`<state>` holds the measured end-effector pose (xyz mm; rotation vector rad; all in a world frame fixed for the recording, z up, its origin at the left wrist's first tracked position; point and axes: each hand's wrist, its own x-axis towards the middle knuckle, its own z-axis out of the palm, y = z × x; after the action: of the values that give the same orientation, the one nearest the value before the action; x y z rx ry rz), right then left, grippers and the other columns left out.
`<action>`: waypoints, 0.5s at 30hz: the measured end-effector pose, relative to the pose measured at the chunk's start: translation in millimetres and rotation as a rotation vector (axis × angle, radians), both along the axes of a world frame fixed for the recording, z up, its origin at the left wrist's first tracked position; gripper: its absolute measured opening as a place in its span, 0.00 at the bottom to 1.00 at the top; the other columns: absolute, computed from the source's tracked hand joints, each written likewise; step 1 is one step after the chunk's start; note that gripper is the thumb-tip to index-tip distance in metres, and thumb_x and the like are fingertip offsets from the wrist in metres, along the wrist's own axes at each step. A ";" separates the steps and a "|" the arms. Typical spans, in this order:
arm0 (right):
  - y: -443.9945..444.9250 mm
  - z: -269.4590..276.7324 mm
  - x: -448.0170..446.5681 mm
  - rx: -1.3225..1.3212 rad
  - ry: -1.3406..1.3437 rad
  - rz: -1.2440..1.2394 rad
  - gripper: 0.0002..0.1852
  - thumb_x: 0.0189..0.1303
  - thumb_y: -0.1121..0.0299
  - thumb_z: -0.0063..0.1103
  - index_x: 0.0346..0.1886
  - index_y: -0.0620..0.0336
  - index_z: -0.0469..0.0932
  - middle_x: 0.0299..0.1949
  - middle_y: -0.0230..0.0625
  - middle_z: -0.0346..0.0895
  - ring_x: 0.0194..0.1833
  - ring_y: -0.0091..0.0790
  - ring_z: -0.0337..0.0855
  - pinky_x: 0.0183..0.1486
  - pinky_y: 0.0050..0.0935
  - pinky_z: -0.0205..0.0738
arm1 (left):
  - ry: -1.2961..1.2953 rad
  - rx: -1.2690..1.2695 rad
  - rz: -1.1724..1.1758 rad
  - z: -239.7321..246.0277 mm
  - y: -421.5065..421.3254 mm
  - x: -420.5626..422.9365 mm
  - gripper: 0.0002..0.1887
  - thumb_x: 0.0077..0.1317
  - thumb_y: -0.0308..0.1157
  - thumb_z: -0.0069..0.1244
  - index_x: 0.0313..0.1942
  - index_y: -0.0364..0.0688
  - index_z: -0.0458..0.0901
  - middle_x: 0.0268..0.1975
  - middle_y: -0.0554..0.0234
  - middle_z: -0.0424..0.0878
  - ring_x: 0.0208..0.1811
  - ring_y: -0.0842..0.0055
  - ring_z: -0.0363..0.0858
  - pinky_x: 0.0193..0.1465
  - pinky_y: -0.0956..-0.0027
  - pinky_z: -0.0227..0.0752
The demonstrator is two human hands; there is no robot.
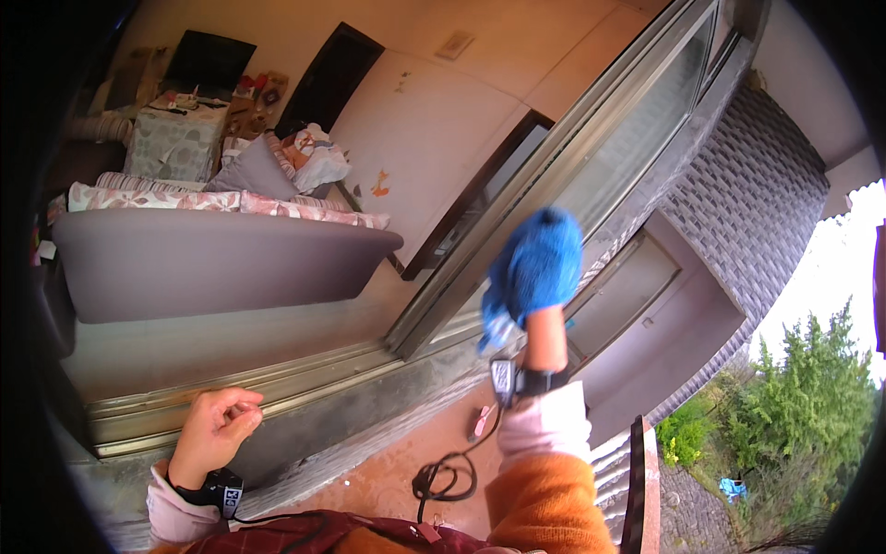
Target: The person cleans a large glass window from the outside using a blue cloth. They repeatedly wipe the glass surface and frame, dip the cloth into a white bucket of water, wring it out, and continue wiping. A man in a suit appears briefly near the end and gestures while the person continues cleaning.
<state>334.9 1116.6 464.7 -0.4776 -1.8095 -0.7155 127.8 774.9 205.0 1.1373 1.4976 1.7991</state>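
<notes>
A blue cloth (536,260) wraps my raised right hand (543,277), hiding its fingers. It is in front of the metal-framed sliding window (609,152); whether the cloth touches the glass or frame cannot be told. Low on the left, my left hand (216,422) is beside the metal window track (311,388), its fingers curled and no object visible in them. Each wrist wears a dark strap with a small device and a black cable.
Inside the room stand a grey sofa (228,263) with cushions, a cloth-covered table (173,138) and a television (210,61). Below me, a coiled black cable (443,478) hangs over the reddish floor (387,471). A balustrade (644,478) stands at the right.
</notes>
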 end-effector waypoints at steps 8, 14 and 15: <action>49.2 -22.5 -59.5 0.339 -0.303 -0.178 0.19 0.53 0.72 0.50 0.49 0.70 0.76 0.57 0.50 0.70 0.67 0.51 0.62 0.70 0.50 0.52 | 0.352 -0.068 0.245 -5.1 -5.5 -6.6 0.13 0.55 0.22 0.57 0.42 0.33 0.81 0.29 0.58 0.83 0.22 0.78 0.78 0.27 0.76 0.70; 43.3 -119.7 -47.0 0.140 -0.417 -0.048 0.18 0.50 0.75 0.52 0.47 0.68 0.77 0.55 0.51 0.72 0.65 0.52 0.65 0.70 0.52 0.54 | 0.499 -0.076 0.382 -5.8 -5.6 -6.8 0.18 0.51 0.23 0.58 0.45 0.36 0.79 0.26 0.58 0.81 0.19 0.72 0.75 0.25 0.70 0.68; 39.3 -131.9 -44.4 0.147 -0.422 -0.012 0.18 0.50 0.74 0.52 0.46 0.69 0.77 0.55 0.51 0.72 0.65 0.52 0.65 0.69 0.51 0.54 | 0.498 -0.065 0.392 -5.4 -5.0 -6.7 0.19 0.51 0.23 0.58 0.46 0.36 0.79 0.26 0.59 0.80 0.19 0.71 0.75 0.26 0.70 0.68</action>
<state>290.5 1155.9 332.8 -0.2508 -2.1240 -1.0066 121.1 769.9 199.6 1.4050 2.1788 1.7664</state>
